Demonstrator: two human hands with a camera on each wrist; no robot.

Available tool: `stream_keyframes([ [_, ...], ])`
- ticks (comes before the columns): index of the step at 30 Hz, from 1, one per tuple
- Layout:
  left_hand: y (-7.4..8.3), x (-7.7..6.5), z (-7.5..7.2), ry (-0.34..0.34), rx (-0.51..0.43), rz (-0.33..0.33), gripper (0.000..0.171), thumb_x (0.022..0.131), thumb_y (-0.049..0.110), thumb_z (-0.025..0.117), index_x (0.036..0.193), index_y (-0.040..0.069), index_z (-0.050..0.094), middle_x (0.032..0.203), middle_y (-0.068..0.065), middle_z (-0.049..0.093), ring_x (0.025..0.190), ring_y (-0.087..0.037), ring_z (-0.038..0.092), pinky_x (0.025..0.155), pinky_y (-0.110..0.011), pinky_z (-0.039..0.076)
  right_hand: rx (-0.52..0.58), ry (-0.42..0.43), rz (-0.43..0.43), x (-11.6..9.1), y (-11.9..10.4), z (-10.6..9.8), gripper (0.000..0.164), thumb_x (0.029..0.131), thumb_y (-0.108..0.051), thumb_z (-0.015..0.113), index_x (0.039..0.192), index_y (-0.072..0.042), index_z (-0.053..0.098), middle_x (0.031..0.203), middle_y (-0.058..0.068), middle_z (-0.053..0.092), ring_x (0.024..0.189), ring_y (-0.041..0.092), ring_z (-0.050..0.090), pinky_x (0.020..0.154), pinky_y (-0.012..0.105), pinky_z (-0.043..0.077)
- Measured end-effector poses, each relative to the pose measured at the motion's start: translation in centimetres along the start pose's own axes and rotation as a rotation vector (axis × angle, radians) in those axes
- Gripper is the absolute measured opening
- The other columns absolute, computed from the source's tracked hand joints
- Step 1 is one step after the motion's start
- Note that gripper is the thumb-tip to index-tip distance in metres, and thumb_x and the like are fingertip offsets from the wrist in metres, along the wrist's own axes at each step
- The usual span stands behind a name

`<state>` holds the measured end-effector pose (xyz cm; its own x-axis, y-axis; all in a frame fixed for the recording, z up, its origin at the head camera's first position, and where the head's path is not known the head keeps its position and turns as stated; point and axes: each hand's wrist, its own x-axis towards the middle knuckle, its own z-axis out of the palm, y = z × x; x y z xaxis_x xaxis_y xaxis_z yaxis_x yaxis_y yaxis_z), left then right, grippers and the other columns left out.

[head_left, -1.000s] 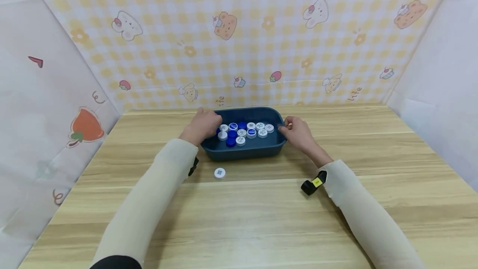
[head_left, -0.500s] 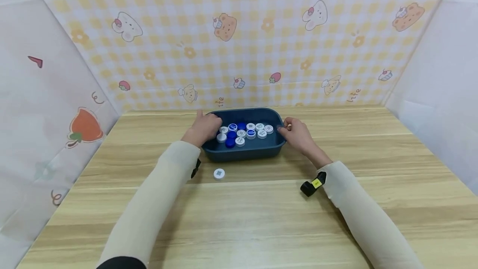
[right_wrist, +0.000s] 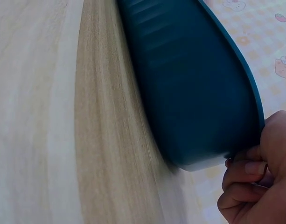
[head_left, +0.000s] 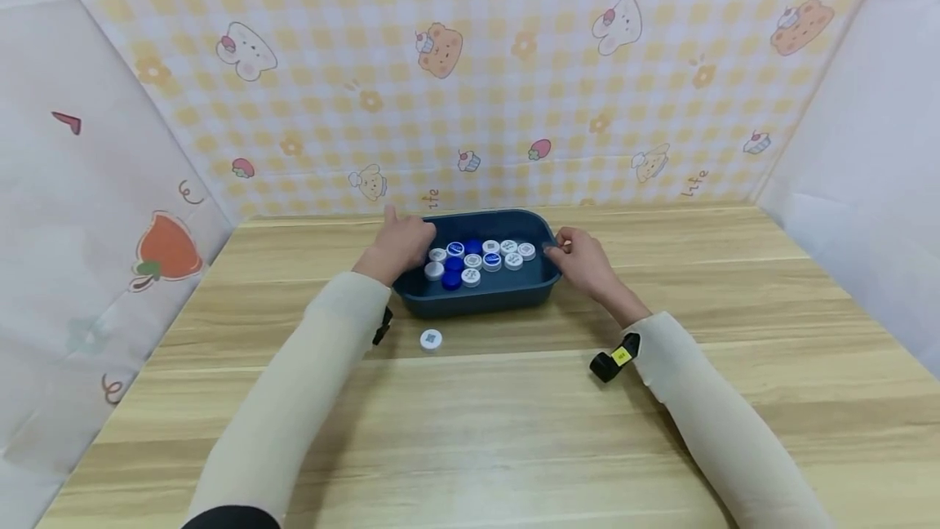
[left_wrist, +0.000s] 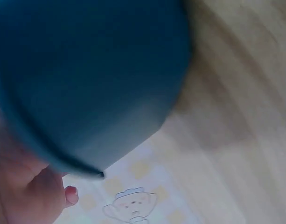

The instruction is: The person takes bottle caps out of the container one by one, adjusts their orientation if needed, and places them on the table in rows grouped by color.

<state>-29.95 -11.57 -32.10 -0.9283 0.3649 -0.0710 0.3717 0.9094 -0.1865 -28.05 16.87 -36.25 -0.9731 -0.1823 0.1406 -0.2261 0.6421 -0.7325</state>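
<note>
A dark blue plastic basin (head_left: 485,300) sits toward the back of the table, with several white and blue bottle caps (head_left: 472,261) lying in it. My left hand (head_left: 400,243) grips the basin's left end, its fingers over the rim and partly hidden inside. In the left wrist view, the hand (left_wrist: 28,186) shows behind the basin's lip. At the opposite end, my right hand (head_left: 583,260) pinches the rim. The right wrist view shows curled fingers (right_wrist: 243,179) just under that lip. One white bottle cap (head_left: 431,340) lies on the table in front of the basin.
The wood-grain table (head_left: 485,431) reaches back to a yellow checked cloth wall (head_left: 507,104). White cloth walls stand at the left (head_left: 73,227) and right (head_left: 866,202). Each wrist wears a black strap; the right strap (head_left: 613,359) carries a yellow label.
A blue cap that showed beside my left fingers a second ago is now out of sight. Both hands stay at the basin's ends, and the loose white cap lies where it was.
</note>
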Motion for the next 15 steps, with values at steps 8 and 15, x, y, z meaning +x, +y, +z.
stream_keyframes([
  [8, -0.6, -2.8, -2.0, 0.102, -0.075, 0.020, 0.010, 0.086, 0.010, 0.068, 0.095, 0.008, 0.068, 0.095, -0.008, 0.067, 0.090, -0.027, 0.059, 0.088, -0.051, 0.027, -0.008, 0.006, 0.012, -0.2, -0.2, 0.1, 0.019, 0.094, -0.014, 0.055, 0.080, -0.005, 0.046, 0.053, -0.002, 0.037, 0.047, 0.014, 0.039, 0.046, 0.026, 0.030],
  [15, -0.2, -7.2, -2.9, 0.262, -0.132, 0.062, 0.029, 0.081, 0.020, 0.076, 0.106, 0.008, 0.070, 0.104, -0.008, 0.065, 0.097, -0.027, 0.057, 0.080, -0.047, 0.025, -0.041, 0.031, 0.025, -0.1, -0.6, 0.1, 0.018, 0.094, -0.012, 0.056, 0.080, -0.004, 0.047, 0.054, -0.002, 0.038, 0.048, 0.014, 0.042, 0.047, 0.027, 0.032],
])
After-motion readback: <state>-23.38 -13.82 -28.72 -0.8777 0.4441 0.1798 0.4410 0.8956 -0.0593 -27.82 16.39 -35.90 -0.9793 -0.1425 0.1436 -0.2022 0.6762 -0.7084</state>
